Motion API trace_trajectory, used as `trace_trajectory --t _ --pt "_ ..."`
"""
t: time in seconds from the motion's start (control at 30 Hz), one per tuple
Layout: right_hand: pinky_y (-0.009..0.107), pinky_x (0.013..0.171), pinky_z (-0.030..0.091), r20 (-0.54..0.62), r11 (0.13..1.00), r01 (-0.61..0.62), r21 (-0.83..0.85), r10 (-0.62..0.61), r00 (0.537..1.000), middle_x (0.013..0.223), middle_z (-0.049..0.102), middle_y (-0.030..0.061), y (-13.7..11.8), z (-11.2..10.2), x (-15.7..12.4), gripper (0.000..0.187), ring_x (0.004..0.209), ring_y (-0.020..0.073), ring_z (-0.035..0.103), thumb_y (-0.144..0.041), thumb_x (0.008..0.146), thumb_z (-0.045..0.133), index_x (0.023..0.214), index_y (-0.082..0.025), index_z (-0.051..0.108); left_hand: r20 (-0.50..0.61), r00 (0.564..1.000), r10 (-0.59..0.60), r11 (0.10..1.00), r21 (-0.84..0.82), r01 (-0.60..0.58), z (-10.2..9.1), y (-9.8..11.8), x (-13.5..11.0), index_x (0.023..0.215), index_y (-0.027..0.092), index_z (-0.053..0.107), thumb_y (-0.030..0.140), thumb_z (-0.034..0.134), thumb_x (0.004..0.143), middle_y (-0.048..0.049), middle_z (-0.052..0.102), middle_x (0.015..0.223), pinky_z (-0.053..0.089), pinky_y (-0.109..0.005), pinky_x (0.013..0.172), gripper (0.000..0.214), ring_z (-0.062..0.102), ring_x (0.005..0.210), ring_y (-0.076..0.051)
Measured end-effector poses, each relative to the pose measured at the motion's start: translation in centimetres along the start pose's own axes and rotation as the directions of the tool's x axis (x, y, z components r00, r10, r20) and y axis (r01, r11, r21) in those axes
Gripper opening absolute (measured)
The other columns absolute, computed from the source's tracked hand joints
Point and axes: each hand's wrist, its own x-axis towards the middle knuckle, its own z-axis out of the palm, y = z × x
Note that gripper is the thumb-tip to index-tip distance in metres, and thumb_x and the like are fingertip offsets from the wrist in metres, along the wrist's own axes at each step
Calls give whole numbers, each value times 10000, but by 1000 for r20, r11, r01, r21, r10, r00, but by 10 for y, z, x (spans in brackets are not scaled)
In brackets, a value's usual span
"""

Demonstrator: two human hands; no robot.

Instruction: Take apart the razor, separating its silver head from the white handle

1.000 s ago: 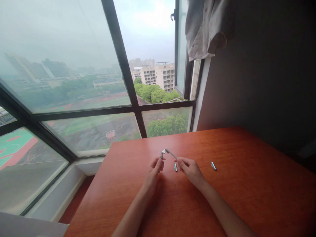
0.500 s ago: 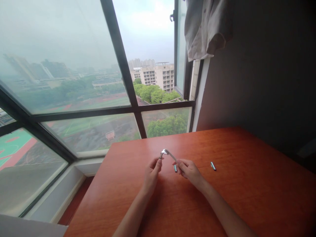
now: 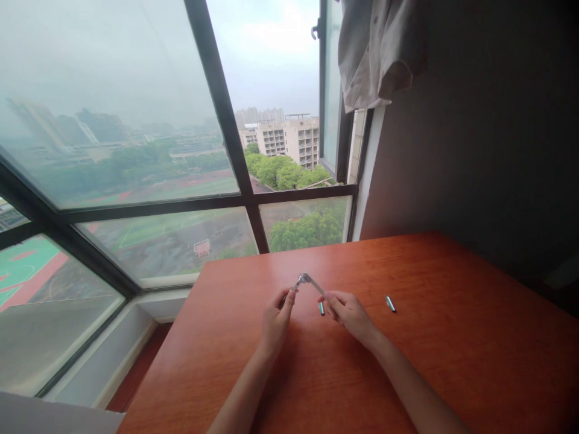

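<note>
Both my hands hold a small bent silver metal piece (image 3: 306, 280) just above the red-brown table (image 3: 452, 337). My left hand (image 3: 277, 319) pinches its left end between thumb and fingers. At its right end, my right hand (image 3: 346, 312) has its fingers closed on the thin arm. A small teal and silver cylinder (image 3: 321, 308) lies on the table between my hands, close to my right fingers. A second such cylinder (image 3: 391, 304) lies to the right of my right hand.
A large window with dark frames (image 3: 226, 120) runs along the far and left edges of the table. A pale shirt (image 3: 380, 54) hangs at the top right beside a dark wall (image 3: 488, 132).
The metal piece has turned slightly between my fingers and my left hand has shifted a little lower. The two cylinders have not moved.
</note>
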Motion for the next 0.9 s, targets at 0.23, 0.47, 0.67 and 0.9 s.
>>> trace_trajectory --t 0.23,0.47,0.67,0.9 --pt "213 437 294 -14 993 47 -111 -49 999 474 416 -51 -6 -6 -1 472 442 90 385 -517 886 433 792 -123 674 19 1000 6 999 45 -7 -2 3 -1 914 180 728 410 622 794 -27 630 709 390 -237 620 280 536 697 -185" --pt "215 450 301 -30 989 50 -142 -55 998 474 415 -52 -3 -8 -1 464 447 92 391 -512 889 429 741 -132 650 90 994 57 996 61 -62 2 5 -4 913 161 735 394 608 811 -48 666 739 409 -241 632 284 559 706 -194" --pt "214 442 291 6 992 30 -124 -30 1000 472 407 -53 -7 -9 -1 470 437 89 372 -514 885 429 748 -129 660 26 997 67 991 114 -69 -1 3 -3 968 142 714 434 570 827 -36 664 729 405 -231 595 355 550 666 -174" --pt "209 429 281 21 992 20 -125 -18 1000 452 402 -58 -6 -10 -2 446 418 84 357 -486 894 427 787 -125 665 50 998 46 994 94 -51 0 3 -3 955 138 718 435 576 823 -27 643 700 382 -221 563 355 530 635 -160"
